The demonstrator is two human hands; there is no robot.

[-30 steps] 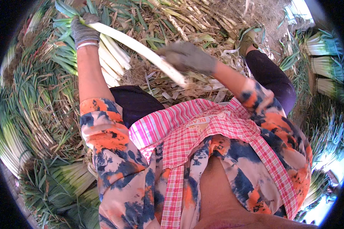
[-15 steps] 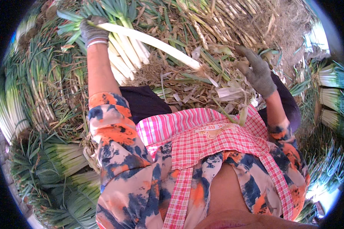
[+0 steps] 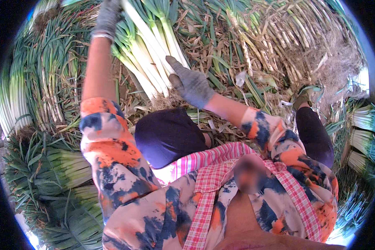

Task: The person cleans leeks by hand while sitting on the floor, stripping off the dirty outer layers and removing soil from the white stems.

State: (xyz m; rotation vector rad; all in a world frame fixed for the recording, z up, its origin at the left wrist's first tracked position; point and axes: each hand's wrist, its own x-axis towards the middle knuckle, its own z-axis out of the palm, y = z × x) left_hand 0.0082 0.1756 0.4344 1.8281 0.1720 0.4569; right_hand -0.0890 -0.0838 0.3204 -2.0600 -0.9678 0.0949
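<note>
At far left, bundles (image 3: 16, 100) of green onions standing along the edge, white stalks below, green tops above. Lower left, more bundles lying flat (image 3: 66, 166), cut white ends toward the person.

Left hand (image 3: 107, 16) in a grey glove, stretched up to the top of the view, arm bare below a tie-dye sleeve (image 3: 108, 150) of orange, navy and cream. Fingers closed on the green upper part of an onion stalk; exact grip partly cut off by the rim, so not fully clear how many stalks inside.

Just right of that hand, a pile of cleaned onions (image 3: 150, 54), long white stalks lying side by side, tilted from upper left to lower right, roots near the knee (image 3: 166, 133) in dark cloth. Pile resting on dry husks and straw (image 3: 225, 62) on the ground.

Right hand (image 3: 190, 83) in a grey glove too, laid against the lower right side of the pile. Fingers spread and mostly straight, thumb out, holding nothing, only touching the white stalks.

Further right, heap of uncleaned onions (image 3: 287, 37) with dry brown leaves and tangled roots. Below it a foot in a shoe (image 3: 302, 98) among the husks. At far right edge, more tied bundles (image 3: 362, 137), white ends visible.

Bottom centre, pink checked cloth (image 3: 212, 183) across the body.
</note>
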